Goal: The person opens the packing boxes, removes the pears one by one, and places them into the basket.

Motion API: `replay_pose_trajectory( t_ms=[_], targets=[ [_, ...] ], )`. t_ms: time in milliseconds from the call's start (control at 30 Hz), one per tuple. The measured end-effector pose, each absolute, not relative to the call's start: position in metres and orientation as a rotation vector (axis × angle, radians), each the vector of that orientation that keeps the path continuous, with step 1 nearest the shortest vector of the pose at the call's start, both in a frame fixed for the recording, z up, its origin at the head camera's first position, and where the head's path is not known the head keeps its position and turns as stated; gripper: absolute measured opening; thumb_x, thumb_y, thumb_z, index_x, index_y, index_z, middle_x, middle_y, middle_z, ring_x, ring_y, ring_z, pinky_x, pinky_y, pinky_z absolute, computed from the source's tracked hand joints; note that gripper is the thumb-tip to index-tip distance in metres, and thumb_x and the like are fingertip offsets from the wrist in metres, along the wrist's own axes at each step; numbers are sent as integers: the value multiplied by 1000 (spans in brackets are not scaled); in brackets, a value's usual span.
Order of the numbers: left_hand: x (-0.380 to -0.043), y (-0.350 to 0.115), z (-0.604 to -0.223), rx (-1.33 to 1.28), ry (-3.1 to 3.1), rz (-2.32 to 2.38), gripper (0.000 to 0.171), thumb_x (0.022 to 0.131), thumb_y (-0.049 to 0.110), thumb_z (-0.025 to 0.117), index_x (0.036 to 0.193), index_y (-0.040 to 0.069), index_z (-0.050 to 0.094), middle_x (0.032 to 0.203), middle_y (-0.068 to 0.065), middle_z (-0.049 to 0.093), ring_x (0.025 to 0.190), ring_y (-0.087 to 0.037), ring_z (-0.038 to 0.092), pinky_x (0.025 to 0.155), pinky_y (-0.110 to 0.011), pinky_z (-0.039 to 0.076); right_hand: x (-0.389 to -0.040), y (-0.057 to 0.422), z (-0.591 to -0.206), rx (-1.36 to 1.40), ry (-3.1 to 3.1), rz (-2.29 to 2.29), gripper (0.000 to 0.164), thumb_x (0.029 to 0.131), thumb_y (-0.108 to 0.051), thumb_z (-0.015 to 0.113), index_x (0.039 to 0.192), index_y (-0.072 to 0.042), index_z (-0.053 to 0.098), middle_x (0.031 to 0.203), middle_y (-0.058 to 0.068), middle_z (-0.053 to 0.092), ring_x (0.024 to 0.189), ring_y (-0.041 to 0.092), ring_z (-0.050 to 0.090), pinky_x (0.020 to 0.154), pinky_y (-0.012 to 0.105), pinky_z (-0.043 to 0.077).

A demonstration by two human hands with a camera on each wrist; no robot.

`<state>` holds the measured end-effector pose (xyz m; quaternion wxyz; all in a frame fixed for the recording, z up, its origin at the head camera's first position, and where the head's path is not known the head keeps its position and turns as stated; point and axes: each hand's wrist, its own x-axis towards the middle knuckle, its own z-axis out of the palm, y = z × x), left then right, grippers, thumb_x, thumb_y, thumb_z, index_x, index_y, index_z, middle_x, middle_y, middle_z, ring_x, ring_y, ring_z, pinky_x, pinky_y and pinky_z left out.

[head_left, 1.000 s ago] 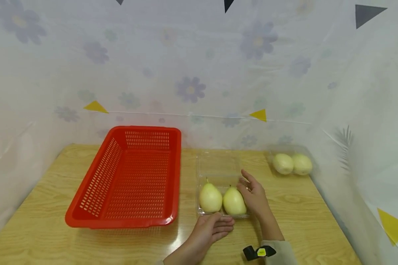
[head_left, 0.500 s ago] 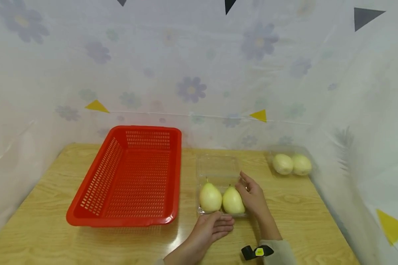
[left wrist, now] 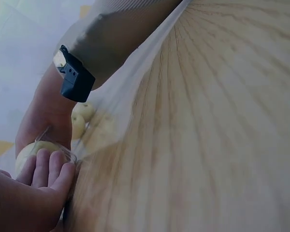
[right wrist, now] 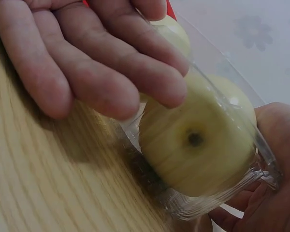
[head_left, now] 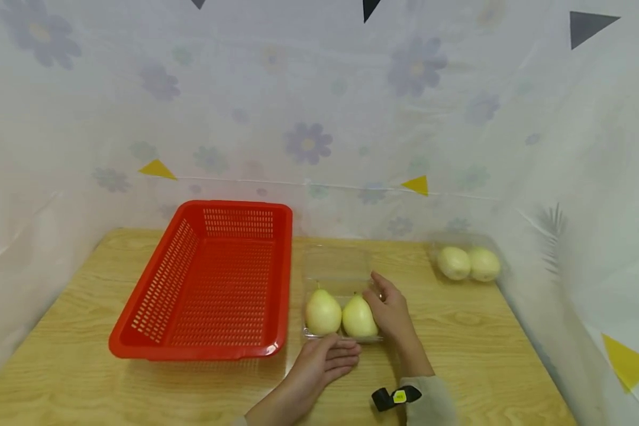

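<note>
A hinged clear plastic fruit box (head_left: 336,264) lies with its lid laid back on the wooden table. Inside it, side by side, are two yellow-green pears, a left pear (head_left: 323,313) and a right pear (head_left: 359,318). My left hand (head_left: 323,362) holds its straight fingers along the front wall of the box, as the left wrist view also shows. At the right side, my right hand (head_left: 391,312) grips the box's edge, thumb over the rim beside the right pear. In the right wrist view one pear (right wrist: 198,150) shows its base through the plastic.
A red perforated basket (head_left: 286,284) stands to the left of the box. Another clear box with two pears (head_left: 469,264) is at the back right corner. A flower-printed sheet (head_left: 309,94) hangs behind the table and along both sides.
Over the last half second both hands and the box with its pears have shifted left and slightly away, towards the basket. The back box has stayed put.
</note>
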<state>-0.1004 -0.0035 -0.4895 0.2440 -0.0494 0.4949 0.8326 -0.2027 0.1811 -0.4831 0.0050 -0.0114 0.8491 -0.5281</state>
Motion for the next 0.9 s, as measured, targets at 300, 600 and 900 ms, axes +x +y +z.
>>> replay_pose_trajectory(
  t_ms=[300, 600, 900],
  targets=[
    [-98, -14, -486, -127, 1356, 2311, 45, 106, 30, 42, 126, -7, 59, 124, -21, 65, 114, -31, 65, 99, -40, 52, -210, 165, -486, -13, 2684, -1647, 55, 98, -23, 59, 149, -5, 44, 152, 14, 45, 144, 32, 37, 118, 49, 29],
    [-92, -15, -480, 43, 1549, 2138, 39, 104, 21, 48, 123, -10, 61, 117, -21, 69, 105, -28, 68, 93, -40, 55, -210, 158, -482, -37, 2685, -1603, 60, 100, -36, 57, 151, -8, 41, 157, 14, 39, 146, 36, 32, 118, 54, 27],
    [-99, -31, -412, 699, 2576, 1662, 22, 100, 26, 60, 114, 14, 71, 109, 2, 73, 93, -8, 67, 81, -25, 56, -202, 174, -458, -476, 2782, -1291, 88, 93, -55, 62, 160, -17, 18, 167, 5, 12, 153, 37, -4, 114, 71, 12]
  ],
)
